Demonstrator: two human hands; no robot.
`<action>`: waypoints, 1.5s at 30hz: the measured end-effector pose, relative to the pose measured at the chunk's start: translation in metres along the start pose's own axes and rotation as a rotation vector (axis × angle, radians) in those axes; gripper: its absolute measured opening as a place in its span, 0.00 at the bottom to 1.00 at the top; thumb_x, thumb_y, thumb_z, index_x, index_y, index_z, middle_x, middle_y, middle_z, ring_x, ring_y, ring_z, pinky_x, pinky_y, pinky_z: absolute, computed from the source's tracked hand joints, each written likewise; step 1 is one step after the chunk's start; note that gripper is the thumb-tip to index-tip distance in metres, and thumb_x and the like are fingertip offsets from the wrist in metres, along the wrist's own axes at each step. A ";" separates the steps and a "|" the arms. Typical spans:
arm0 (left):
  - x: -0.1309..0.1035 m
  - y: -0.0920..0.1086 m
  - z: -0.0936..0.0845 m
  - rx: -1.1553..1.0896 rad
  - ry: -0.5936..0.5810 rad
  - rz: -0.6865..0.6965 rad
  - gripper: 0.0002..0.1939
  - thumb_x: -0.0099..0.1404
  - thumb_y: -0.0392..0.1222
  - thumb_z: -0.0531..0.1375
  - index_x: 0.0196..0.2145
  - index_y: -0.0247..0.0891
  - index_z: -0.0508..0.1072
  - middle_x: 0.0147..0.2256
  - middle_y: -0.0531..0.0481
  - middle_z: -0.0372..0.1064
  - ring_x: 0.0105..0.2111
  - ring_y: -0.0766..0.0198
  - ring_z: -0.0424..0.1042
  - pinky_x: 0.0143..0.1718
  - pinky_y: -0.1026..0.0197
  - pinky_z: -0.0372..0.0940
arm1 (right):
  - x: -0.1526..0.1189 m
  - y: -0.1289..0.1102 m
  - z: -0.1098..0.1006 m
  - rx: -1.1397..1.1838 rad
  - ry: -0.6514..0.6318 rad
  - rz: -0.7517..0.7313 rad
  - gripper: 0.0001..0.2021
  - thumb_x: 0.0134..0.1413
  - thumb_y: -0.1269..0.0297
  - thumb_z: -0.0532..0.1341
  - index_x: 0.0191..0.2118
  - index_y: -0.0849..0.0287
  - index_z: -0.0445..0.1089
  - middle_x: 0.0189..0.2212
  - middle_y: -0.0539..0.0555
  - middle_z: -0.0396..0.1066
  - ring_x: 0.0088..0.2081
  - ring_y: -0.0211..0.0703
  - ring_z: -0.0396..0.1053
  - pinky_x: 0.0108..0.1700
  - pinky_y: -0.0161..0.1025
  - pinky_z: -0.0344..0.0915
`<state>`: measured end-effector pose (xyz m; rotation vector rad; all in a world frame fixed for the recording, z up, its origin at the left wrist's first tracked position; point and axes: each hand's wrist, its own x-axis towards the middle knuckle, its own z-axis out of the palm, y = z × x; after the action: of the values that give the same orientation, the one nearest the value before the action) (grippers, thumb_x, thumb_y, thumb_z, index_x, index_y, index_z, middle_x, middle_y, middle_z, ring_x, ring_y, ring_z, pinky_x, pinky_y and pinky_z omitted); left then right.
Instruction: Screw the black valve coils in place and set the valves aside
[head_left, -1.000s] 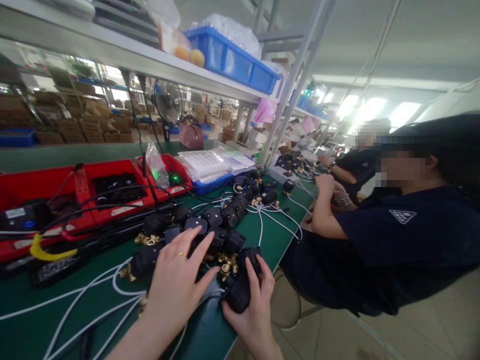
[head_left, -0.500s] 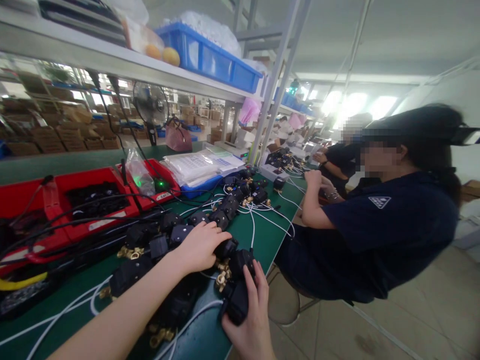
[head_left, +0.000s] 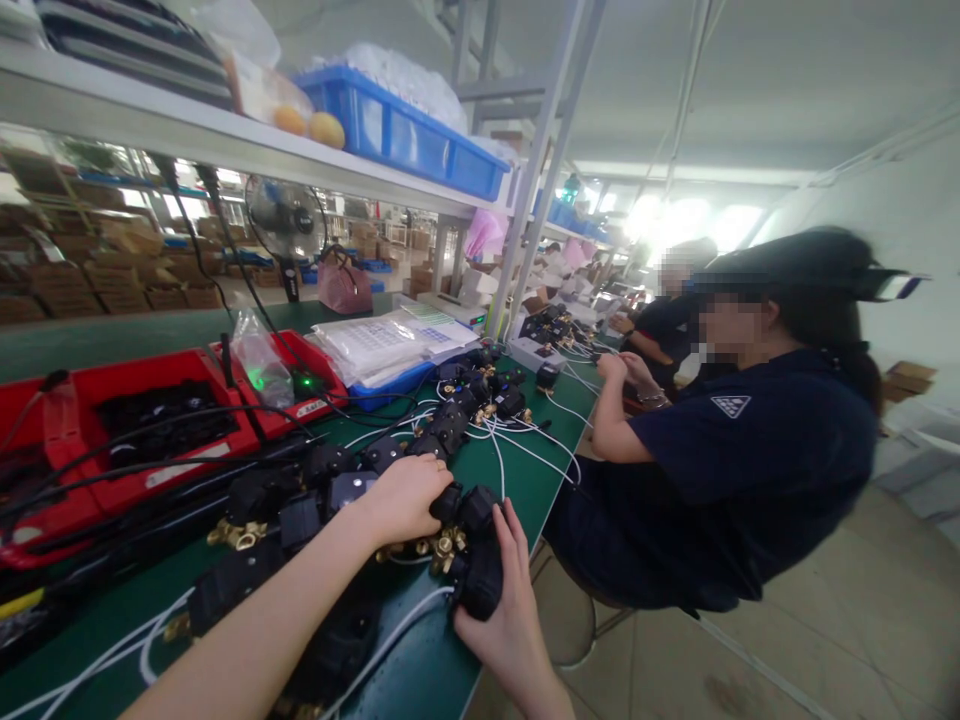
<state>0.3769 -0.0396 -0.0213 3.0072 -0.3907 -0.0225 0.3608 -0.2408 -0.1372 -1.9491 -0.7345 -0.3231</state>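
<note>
Black plastic valve bodies with brass fittings [head_left: 420, 480] lie in a row along the green bench top [head_left: 525, 480]. The left hand [head_left: 401, 495] is curled closed over 1 in the row; the right hand [head_left: 506, 600] clamps its fingers on the black valve at the bench edge [head_left: 480, 575]. Best grip the housings, not the thin white leads [head_left: 517, 445]. 2 red plastic trays [head_left: 180, 440] sit behind; roughly 12 valves show.
</note>
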 end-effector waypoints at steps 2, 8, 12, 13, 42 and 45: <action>-0.001 -0.003 -0.003 -0.027 -0.026 -0.012 0.12 0.53 0.39 0.64 0.37 0.37 0.76 0.39 0.43 0.74 0.43 0.50 0.74 0.46 0.54 0.68 | -0.003 0.005 -0.003 0.036 0.003 -0.010 0.50 0.38 0.81 0.60 0.71 0.56 0.46 0.70 0.64 0.42 0.71 0.62 0.46 0.69 0.62 0.53; -0.002 -0.007 -0.006 -0.098 -0.097 -0.049 0.11 0.51 0.46 0.64 0.31 0.38 0.77 0.33 0.45 0.72 0.32 0.53 0.74 0.35 0.56 0.69 | -0.017 0.018 -0.003 0.162 -0.080 -0.009 0.46 0.42 0.72 0.64 0.69 0.55 0.49 0.69 0.62 0.48 0.69 0.61 0.51 0.69 0.60 0.55; -0.004 -0.005 -0.006 -0.133 -0.039 -0.034 0.20 0.51 0.45 0.66 0.43 0.39 0.78 0.38 0.45 0.74 0.39 0.50 0.75 0.42 0.53 0.70 | -0.010 0.014 0.007 0.202 0.015 0.070 0.43 0.46 0.74 0.61 0.70 0.58 0.47 0.64 0.63 0.58 0.65 0.56 0.60 0.65 0.54 0.64; -0.007 -0.005 -0.006 -0.146 -0.018 -0.022 0.23 0.52 0.44 0.66 0.47 0.40 0.76 0.41 0.45 0.74 0.43 0.51 0.75 0.46 0.53 0.69 | -0.007 0.012 0.009 0.176 0.030 0.072 0.42 0.47 0.74 0.61 0.69 0.58 0.48 0.62 0.63 0.60 0.63 0.55 0.63 0.63 0.53 0.65; -0.159 0.066 0.007 -0.166 0.777 -0.133 0.11 0.71 0.40 0.57 0.50 0.44 0.72 0.46 0.50 0.75 0.47 0.60 0.73 0.49 0.60 0.70 | 0.006 -0.010 -0.024 0.014 -0.089 -0.112 0.20 0.56 0.61 0.66 0.54 0.51 0.70 0.54 0.57 0.67 0.55 0.52 0.68 0.56 0.49 0.69; -0.149 0.090 0.024 -0.135 0.764 0.003 0.11 0.71 0.40 0.55 0.50 0.40 0.71 0.45 0.48 0.75 0.44 0.59 0.74 0.46 0.59 0.71 | 0.042 -0.007 -0.026 0.010 0.031 -0.134 0.17 0.61 0.56 0.62 0.53 0.53 0.71 0.56 0.59 0.67 0.58 0.53 0.65 0.60 0.54 0.64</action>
<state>0.2089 -0.0909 -0.0353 2.6103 -0.2841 1.0081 0.3918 -0.2460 -0.0986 -1.8852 -0.8471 -0.4299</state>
